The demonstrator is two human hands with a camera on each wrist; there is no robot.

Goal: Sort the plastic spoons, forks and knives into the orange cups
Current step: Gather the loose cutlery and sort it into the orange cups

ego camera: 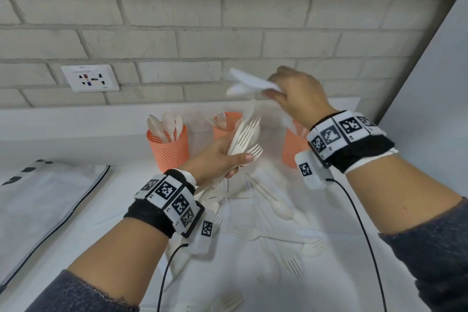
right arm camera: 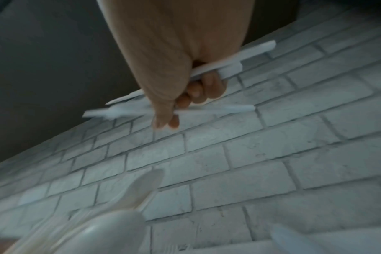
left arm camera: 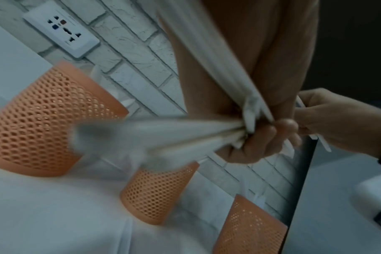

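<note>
Three orange mesh cups stand by the wall: the left cup [ego camera: 168, 148] holds spoons, the middle cup [ego camera: 226, 123] a fork, the right cup [ego camera: 293, 147] sits partly behind my right wrist. My left hand [ego camera: 222, 157] grips a bundle of white forks [ego camera: 247, 138], tines up, just in front of the middle cup. My right hand [ego camera: 296, 96] is raised above the right cup and holds several white knives [ego camera: 249, 82], blurred. Loose white cutlery [ego camera: 276, 206] lies on the white cloth below. The left wrist view shows the fork bundle [left arm camera: 185, 134]; the right wrist view shows the knives [right arm camera: 218, 67].
A brick wall with a socket plate [ego camera: 90, 77] runs behind a low white ledge [ego camera: 76, 119]. A white pillow with dark piping [ego camera: 38, 208] lies at the left. A white panel [ego camera: 440, 78] closes the right side. Wrist cables [ego camera: 364, 235] hang over the cloth.
</note>
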